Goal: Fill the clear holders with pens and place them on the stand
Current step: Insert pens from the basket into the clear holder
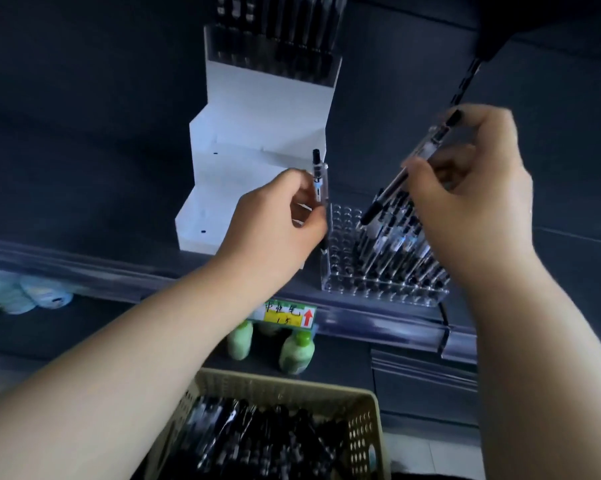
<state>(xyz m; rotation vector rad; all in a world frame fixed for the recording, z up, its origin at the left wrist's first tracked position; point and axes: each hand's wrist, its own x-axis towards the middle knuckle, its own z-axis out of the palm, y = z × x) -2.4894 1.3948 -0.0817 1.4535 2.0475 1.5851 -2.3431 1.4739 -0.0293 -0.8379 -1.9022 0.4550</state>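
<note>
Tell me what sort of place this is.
Probably a shop aisle: a price tag on the shelf edge, bottles stocked below, and a stepped stand with a pen holder on top.

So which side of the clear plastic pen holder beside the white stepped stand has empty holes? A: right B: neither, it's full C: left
C: the clear plastic pen holder shows bare holes on its left, while pens crowd its right side.

Person, head-camera view: two limbs.
Left hand, right hand: bare.
Left forearm, right forearm: bare skin from wrist to frame edge.
</note>
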